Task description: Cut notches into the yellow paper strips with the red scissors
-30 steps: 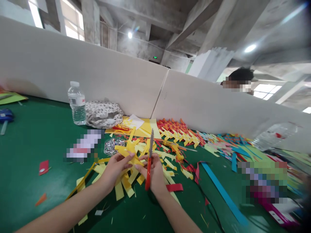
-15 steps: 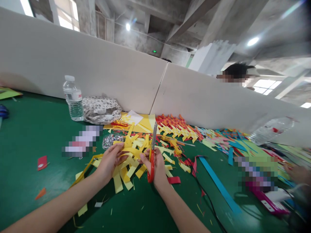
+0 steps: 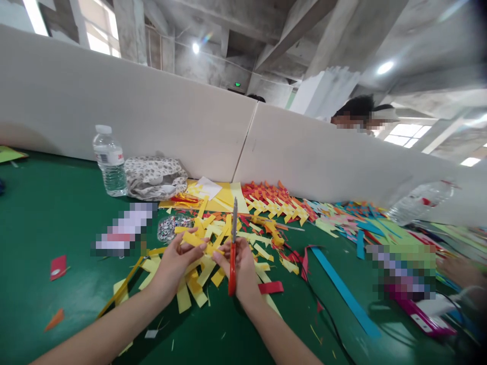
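Observation:
Both hands are over a heap of yellow paper strips in the middle of the green table. Between the fingertips of my left hand is a folded yellow paper strip. My right hand has red-handled scissors in its palm, blades pointing up and away. The thumb and fingertips of that same hand pinch the other end of the yellow strip. Just beyond my left hand lies a clear bag of googly eyes.
A water bottle stands by a patterned cloth bag along the white partition. Woven red and yellow paper pieces lie behind the heap. At right are a blue strip, a black cable, a glue gun and another person's hand.
The looped yellow strip now looks flatter and folded between my hands. My left fingers have shifted along it, and the scissors have turned more edge-on. The view has moved slightly.

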A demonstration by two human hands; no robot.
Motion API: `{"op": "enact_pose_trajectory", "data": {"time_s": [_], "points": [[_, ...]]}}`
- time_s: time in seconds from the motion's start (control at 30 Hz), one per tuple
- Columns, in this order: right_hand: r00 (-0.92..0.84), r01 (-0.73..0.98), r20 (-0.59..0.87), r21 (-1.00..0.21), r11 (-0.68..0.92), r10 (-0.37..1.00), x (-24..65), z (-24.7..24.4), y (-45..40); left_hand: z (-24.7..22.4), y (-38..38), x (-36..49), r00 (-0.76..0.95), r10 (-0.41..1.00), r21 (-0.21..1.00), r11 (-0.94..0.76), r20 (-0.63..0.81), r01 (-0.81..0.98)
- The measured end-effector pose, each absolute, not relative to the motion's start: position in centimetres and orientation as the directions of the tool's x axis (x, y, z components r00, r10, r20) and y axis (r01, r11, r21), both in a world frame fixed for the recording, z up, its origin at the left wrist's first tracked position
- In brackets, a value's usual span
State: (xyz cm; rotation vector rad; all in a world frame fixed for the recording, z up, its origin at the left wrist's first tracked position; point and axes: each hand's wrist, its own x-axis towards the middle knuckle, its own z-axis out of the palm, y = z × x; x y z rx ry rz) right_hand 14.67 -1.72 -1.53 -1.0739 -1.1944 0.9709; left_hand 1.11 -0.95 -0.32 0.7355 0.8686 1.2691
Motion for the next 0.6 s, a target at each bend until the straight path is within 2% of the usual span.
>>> {"op": "enact_pose_trajectory", "data": {"time_s": [0.13,0.3,0.47,0.6], "points": [[0.099,0.022,0.216,-0.976,0.214,0.971,14.49,-1.99,-1.91,-0.66,-0.53,0.70,0.004,0.996,0.900,0.081,-0.088,-0.429],[0.073,0.061,0.205,-0.978,0.200,0.976,14.33,-1.56,-2.16,-0.05,-0.61,0.65,0.068,0.994,0.956,0.102,-0.086,-0.274],[0.041,0.050,0.221,-0.974,0.219,0.974,14.18,-1.32,-2.33,0.05,-0.80,0.68,0.123,0.991,0.942,0.090,-0.053,-0.322],[0.053,0.045,0.218,-0.975,0.216,0.975,14.20,-1.27,-2.30,-0.13,-0.78,0.62,0.130,0.988,0.928,0.121,-0.080,-0.353]]}}
